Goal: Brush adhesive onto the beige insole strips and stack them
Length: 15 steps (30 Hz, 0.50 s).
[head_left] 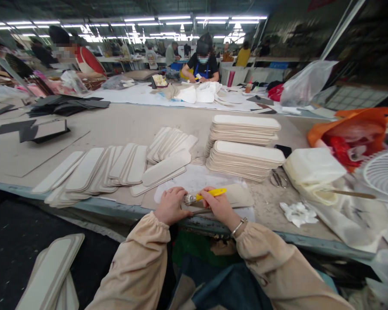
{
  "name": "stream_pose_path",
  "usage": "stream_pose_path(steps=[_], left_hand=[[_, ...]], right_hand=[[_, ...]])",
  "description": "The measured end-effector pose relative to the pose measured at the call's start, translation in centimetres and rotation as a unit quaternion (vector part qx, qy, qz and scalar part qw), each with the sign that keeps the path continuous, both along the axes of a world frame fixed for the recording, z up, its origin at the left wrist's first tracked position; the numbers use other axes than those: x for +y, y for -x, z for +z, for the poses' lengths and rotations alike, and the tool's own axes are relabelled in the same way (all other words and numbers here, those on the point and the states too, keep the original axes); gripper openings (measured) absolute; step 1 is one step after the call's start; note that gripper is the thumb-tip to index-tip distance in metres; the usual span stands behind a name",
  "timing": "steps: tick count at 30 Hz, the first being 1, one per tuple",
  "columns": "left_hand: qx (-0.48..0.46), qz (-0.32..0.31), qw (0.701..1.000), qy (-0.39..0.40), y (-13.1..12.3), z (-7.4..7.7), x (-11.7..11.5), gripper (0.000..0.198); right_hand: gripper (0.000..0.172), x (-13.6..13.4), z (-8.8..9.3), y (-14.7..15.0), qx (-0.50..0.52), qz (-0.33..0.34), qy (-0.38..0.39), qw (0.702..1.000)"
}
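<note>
My right hand [217,207] is closed around a yellow-handled brush [218,192], its pale bristles pointing left toward my other hand. Under the brush, at the table's front edge, lies a flat tan panel [241,196] with rounded corners. My left hand [172,206] grips the panel's left end, thumb at the near edge and fingers curled over the top; the exact grip is partly hidden. A white sheet [210,175] is spread beneath. Left of my hands, several white rounded panels [123,165] lie fanned out and overlapping.
Two tall stacks of panels [245,157] stand behind my right hand. Further right are scissors [279,178], a white plastic container [315,167], crumpled white material [299,214] and an orange bag [362,120]. More panels [50,275] lie lower left. A co-worker [203,62] sits across the table.
</note>
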<state>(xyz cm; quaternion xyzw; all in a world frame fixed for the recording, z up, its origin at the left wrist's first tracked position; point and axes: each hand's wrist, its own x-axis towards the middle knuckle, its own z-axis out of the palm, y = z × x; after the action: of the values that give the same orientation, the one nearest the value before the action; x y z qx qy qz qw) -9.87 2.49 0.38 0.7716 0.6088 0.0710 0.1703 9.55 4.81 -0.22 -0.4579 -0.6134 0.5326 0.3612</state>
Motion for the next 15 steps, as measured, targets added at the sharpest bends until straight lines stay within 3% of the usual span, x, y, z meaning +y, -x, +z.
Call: stream_pose_path(steps=[5,15], left_hand=[[0.017,-0.001,1.0,0.009,-0.1,-0.1,0.1,0.064],[0.037,-0.009,0.999,0.014,-0.2,-0.3,0.2,0.061]], right_hand=[[0.028,0.7,0.5,-2.3,-0.069,-0.034,-0.024,0.997],[0.029,2.2,2.4,-10.6,-0.208,-0.153,-0.07,0.964]])
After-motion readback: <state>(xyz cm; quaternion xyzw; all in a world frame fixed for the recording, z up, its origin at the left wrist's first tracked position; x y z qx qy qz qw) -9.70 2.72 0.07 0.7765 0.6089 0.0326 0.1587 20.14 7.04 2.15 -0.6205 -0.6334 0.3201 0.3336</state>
